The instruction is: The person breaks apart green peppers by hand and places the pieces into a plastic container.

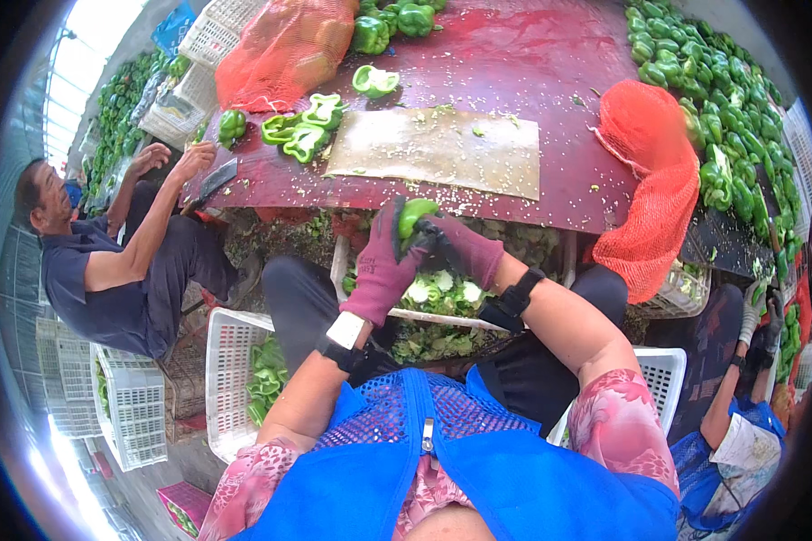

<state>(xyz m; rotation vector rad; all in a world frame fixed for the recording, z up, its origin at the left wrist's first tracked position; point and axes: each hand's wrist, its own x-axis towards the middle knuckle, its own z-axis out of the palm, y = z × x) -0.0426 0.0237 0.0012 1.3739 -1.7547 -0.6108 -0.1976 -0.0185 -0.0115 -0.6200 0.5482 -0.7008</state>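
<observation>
My left hand [382, 264], in a maroon glove with a dark palm, grips a green bell pepper [416, 215] just off the table's near edge. My right hand [470, 247], gloved alike, has its fingers on the same pepper from the other side; the fingertips are partly hidden. Below both hands, a white plastic crate [446, 319] between my knees holds pepper cores and scraps [440, 291]. Beyond them a thin, flat board [433, 152] strewn with seeds lies on the dark red table [514, 67]. Cut pepper pieces [304, 138] rest at its left, with another cut pepper [375, 81] behind.
Red mesh sacks stand at back left [291, 54] and drape over the right edge [649, 176]. Whole peppers [724, 101] heap at right. A co-worker [122, 270] sits left near a broad-bladed knife [216, 177]; another person's hands [758, 311] work at right. White crates flank me [227, 385].
</observation>
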